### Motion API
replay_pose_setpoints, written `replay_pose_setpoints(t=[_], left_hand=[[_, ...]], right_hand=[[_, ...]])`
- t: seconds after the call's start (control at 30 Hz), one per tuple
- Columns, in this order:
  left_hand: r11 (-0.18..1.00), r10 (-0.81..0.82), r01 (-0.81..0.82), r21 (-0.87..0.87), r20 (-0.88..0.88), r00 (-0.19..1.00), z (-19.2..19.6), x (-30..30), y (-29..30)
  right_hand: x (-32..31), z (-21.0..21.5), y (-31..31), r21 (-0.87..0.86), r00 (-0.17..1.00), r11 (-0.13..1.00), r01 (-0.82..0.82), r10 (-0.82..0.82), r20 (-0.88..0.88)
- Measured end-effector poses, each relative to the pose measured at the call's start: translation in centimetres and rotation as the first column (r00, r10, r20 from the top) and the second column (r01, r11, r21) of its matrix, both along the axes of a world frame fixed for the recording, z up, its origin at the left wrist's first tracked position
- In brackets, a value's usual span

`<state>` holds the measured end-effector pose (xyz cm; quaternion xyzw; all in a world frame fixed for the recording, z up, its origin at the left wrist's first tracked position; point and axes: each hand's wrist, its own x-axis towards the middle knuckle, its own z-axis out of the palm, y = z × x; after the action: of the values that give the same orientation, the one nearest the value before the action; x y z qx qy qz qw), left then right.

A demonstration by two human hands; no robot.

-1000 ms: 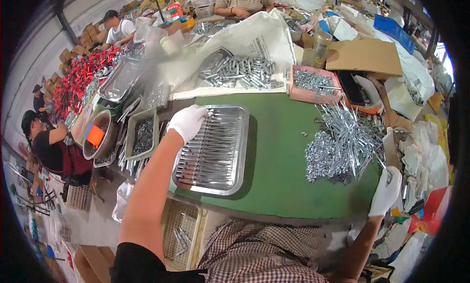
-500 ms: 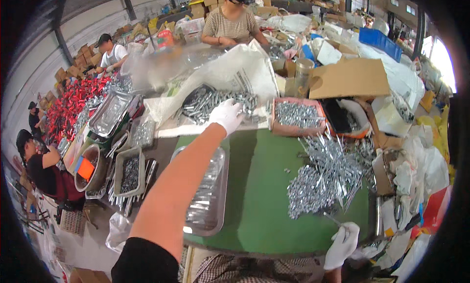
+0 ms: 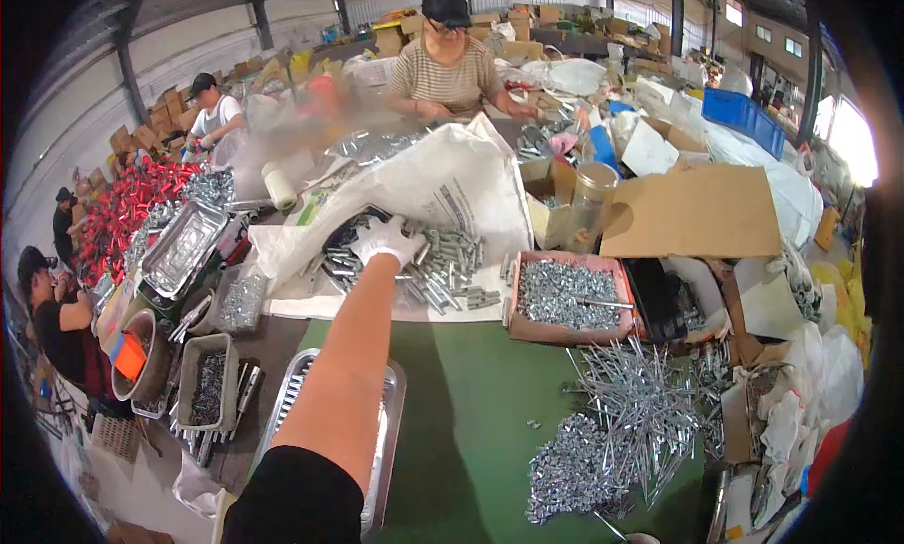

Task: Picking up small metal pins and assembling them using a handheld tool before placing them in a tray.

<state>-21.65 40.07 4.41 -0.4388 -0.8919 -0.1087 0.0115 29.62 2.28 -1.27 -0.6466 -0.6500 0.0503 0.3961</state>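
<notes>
My left hand (image 3: pixel 384 241), in a white glove, reaches far over the table with fingers spread onto a heap of short metal tubes (image 3: pixel 441 266). The heap lies on a white woven sack (image 3: pixel 471 182). Just a bit of my gloved right hand (image 3: pixel 642 538) shows at the lower edge, at the end of a thin metal rod (image 3: pixel 610 526). Beyond it spreads a pile of small metal fittings (image 3: pixel 574 473) and long thin rods (image 3: pixel 640 403). Under my left forearm, a metal tray (image 3: pixel 388 431) holds rows of shiny parts, partly hidden.
A pink-rimmed box of small fittings (image 3: pixel 570 295) stands behind the rods, beside a black container (image 3: pixel 652 299) and a cardboard flap (image 3: pixel 692 215). Tubs of parts (image 3: pixel 209 384) line the left. A person (image 3: pixel 447 69) works across the table; others are at the left.
My left hand has moved left across the tube heap. The view has shifted, and my right hand has sunk almost out of the lower edge.
</notes>
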Motion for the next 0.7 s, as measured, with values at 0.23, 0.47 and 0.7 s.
replay_pose_setpoints(t=[0.23,0.47,0.7], left_hand=[[0.985,-0.111,0.104,0.14,0.047,0.993,-1.4,-4.9,2.9],[0.976,-0.146,0.151,0.159,-0.041,0.988,-3.5,-7.9,5.0],[0.936,-0.197,0.191,0.297,-0.007,0.98,-4.0,-11.2,4.8]], right_hand=[[-1.3,2.1,2.5,0.092,0.989,0.992,-0.084,0.072,0.132],[-1.2,1.1,2.9,0.142,0.99,0.985,-0.095,0.079,0.119],[-1.1,1.4,2.6,0.152,0.989,0.983,-0.104,0.086,0.118]])
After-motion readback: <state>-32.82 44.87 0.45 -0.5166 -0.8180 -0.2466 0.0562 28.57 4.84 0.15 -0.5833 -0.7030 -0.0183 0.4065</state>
